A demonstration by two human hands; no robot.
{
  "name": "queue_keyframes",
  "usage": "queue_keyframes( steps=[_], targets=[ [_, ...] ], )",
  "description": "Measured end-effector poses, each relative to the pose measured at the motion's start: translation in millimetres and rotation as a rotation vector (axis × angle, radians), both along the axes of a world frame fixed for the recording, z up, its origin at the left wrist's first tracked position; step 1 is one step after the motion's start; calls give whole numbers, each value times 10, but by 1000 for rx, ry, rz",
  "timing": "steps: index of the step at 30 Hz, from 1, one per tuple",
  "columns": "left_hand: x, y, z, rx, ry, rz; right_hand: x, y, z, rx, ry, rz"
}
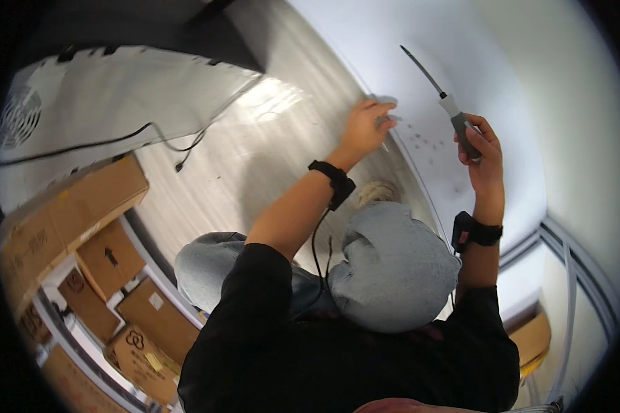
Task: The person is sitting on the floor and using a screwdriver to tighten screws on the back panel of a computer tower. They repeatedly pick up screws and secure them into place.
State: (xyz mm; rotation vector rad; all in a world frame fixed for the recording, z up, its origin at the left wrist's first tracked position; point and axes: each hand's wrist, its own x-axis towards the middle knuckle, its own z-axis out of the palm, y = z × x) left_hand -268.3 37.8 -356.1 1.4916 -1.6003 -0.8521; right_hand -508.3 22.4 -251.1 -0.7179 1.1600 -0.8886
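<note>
My right hand (481, 146) is closed around the grey handle of a screwdriver (453, 113). The dark shaft points up and to the left, above a white surface (472, 76). Over the near left edge of that surface is my left hand (366, 131), its thumb and fingertips apart. A greyish patch shows between them; whether it is a small part or the background I cannot make out. Several small screw-like pieces (426, 144) lie scattered on the white surface, just right of my left fingers.
Below the edge is a light wood-look floor (213, 165). A black cable (148, 127) runs at the left beside a metal panel with a round vent (19, 117). Cardboard boxes (151, 316) are stacked at the lower left. My bent knee (396, 268) is close to the edge; metal framing (579, 268) stands right.
</note>
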Motion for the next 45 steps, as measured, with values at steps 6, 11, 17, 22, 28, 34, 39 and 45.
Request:
queue_keyframes(
  steps=[6,11,17,22,28,34,39,45],
  targets=[
    [1022,-11,89,314,539,342,1143,-491,156,15,74,336],
    [1971,36,868,524,636,478,1903,-792,254,59,1,583],
    [2715,366,1108,638,513,560,2637,-926,611,46,128,934],
    [3031,568,1166,644,693,544,3254,-745,763,-6,307,1092],
    [3417,718,1130,599,896,686,3828,-368,807,13,323,1130],
    [3633,697,742,540,1082,780,3956,-4,524,156,202,1008],
    [3664,497,637,584,1156,721,3786,354,-5,389,-60,696],
    [3384,127,404,661,1045,539,3762,539,-374,522,-140,300]
  ],
)
